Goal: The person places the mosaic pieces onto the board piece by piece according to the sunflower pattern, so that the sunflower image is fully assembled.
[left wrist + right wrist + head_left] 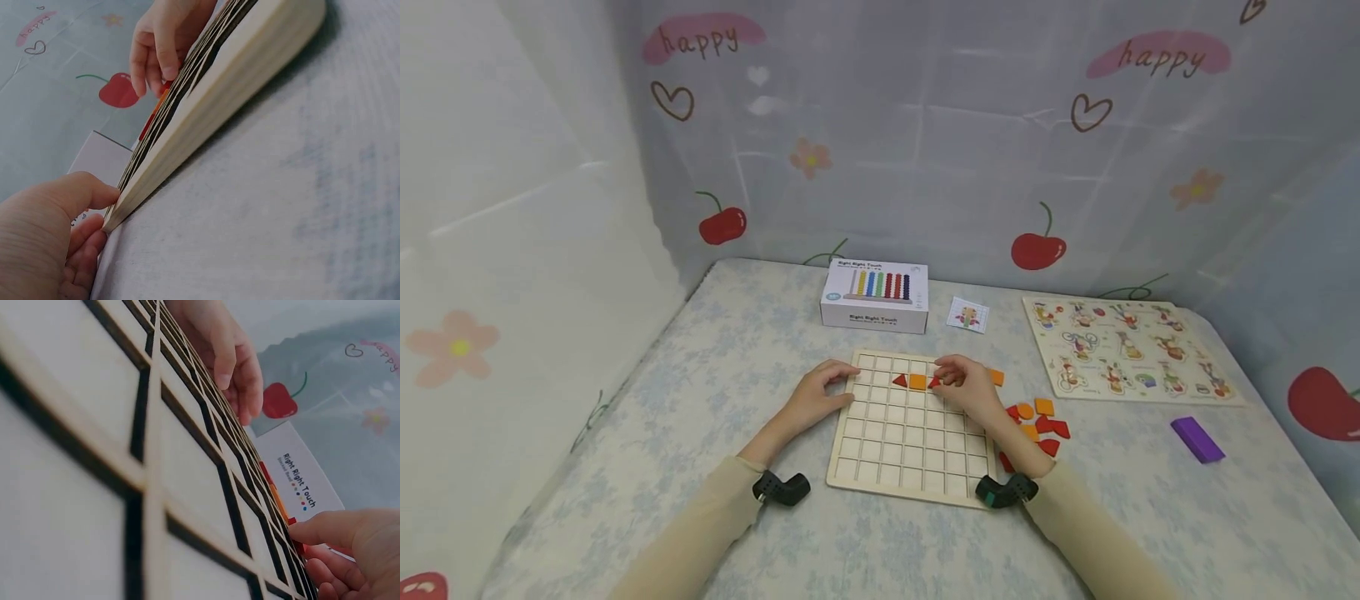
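A wooden grid board (872, 475) lies flat on the table. In its upper rows are a red triangle (900, 381) and an orange square (917, 382), side by side. Just right of the square, my right hand (973, 392) pinches a small red triangular piece (934, 383) between thumb and fingertips, low over the board. Part of that piece is hidden by the fingers. My left hand (812, 396) rests its thumb and fingers against the board's upper left edge, spread apart. In the left wrist view the left thumb (94, 190) touches the board's rim.
Loose red and orange pieces (1043, 407) lie right of the board, partly behind my right forearm. A white box (874, 317) and a pattern card (967, 315) stand beyond it. At the right are a picture puzzle board (1138, 354) and a purple block (1197, 439).
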Demonstrator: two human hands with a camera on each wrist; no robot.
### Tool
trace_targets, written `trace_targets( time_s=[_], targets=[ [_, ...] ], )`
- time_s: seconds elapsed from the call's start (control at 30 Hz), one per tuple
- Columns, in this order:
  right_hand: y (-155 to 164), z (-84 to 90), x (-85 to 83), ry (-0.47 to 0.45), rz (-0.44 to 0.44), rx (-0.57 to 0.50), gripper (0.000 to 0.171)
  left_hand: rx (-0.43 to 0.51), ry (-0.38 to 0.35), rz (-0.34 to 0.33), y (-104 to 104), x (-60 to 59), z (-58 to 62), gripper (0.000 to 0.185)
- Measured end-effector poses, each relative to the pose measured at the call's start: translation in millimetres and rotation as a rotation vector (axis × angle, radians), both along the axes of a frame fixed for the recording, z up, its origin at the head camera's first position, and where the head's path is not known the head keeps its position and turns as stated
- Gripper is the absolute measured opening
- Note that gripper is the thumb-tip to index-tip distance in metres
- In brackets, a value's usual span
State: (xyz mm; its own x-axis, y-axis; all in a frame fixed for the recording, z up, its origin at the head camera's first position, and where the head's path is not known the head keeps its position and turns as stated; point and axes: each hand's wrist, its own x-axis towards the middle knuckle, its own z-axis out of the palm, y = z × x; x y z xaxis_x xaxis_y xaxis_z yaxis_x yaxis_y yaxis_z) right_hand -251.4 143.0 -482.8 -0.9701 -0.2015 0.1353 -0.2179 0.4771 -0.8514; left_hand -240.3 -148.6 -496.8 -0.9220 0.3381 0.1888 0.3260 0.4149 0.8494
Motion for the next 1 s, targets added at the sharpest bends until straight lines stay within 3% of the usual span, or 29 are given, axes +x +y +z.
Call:
trace_targets(
  time_s=[0.5, 0.77, 0.87, 1.0],
  targets=[
    [-1, 1.6, 3.9, 0.004, 0.016, -0.030, 0.035, -0.016, -0.009, -0.001, 0, -0.1, -1.7, 0.037],
    [-10, 32.3, 21.2, -0.004, 0.028, -0.017, 0.034, 0.005, 0.000, -0.002, 0, 0.1, -0.8, 0.038],
    [-10, 31.5, 21.0, 0.012, 0.030, -0.010, 0.034, 0.013, 0.001, -0.003, 0, 0.1, -1.2, 0.039],
    [-5, 12.6, 9.8, 0.023, 0.018, -0.005, 0.033, 0.021, -0.007, 0.003, 1, -0.6, -2.6, 0.040]
  ],
)
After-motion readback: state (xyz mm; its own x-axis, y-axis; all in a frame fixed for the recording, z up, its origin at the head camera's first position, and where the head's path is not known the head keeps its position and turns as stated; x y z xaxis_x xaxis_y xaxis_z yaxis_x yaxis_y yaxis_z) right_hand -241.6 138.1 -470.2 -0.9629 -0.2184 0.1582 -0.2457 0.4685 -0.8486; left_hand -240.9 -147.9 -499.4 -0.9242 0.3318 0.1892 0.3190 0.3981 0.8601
